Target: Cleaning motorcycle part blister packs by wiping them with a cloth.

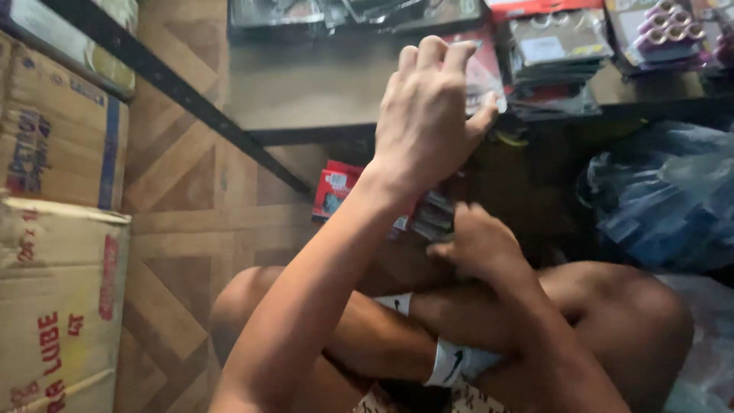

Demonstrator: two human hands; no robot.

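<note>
- Nearest the camera: the person's bare crossed legs, seated low on a wooden parquet floor (191,222).
- Right hand (475,243) is low, just above the knees, fingers closed around a stack of flat packets (432,216); the grip itself is in shadow.
- More of the same, red-carded packets (335,191), lie on the floor just beyond the stack, partly under the shelf edge.
- Left hand (428,115) is raised, back to the camera, fingers spread and slack, gripping nothing; thumb tip sits beside a clear-fronted packet (483,76) at the edge of the surface (321,92).
- The surface is a low dark shelf-like board with a black front rim; its middle is bare and dimly lit.
- Far edge of the surface: piled blister packs (554,46) and a tray of pale purple rolls (673,30).
- Left of frame: two cardboard boxes (57,222) stacked, with a black metal bar (176,99) running diagonally past them.
- Right, under the surface: crumpled blue plastic bags (665,199).
</note>
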